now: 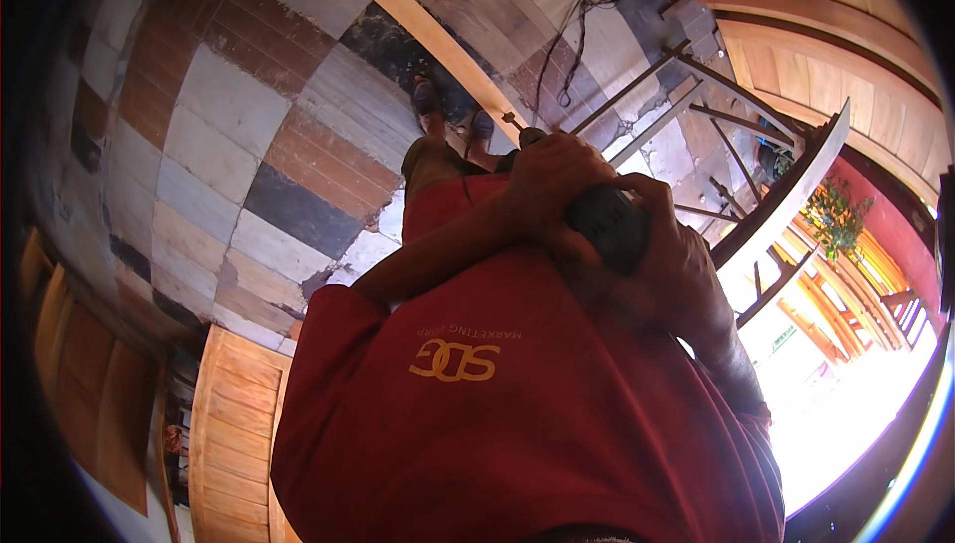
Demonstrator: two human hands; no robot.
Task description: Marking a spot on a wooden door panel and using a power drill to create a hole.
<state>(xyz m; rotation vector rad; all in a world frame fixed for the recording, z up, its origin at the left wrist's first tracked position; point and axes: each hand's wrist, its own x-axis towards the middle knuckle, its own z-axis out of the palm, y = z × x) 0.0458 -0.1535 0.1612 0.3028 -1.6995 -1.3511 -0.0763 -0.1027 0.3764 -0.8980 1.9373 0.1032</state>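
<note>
A dark power drill (608, 226) is held close in front of my red shirt. My left hand (559, 177) wraps over its front part, near the chuck. Behind it my right hand (668, 255) is closed around the rear of the drill, where the handle is hidden. A thin bit (510, 118) sticks out of the drill toward a long light wooden board (426, 31). Its tip overlaps the near end of the board in this view; whether it touches the wood I cannot tell.
My feet (428, 97) stand on a worn patchwork tile floor (239, 95). A metal frame stand (652, 95) is at the right, and dark cables (567, 56) lie beyond it. Wooden panel doors (826, 16) lean at the far right; another panel (234, 424) is at the lower left.
</note>
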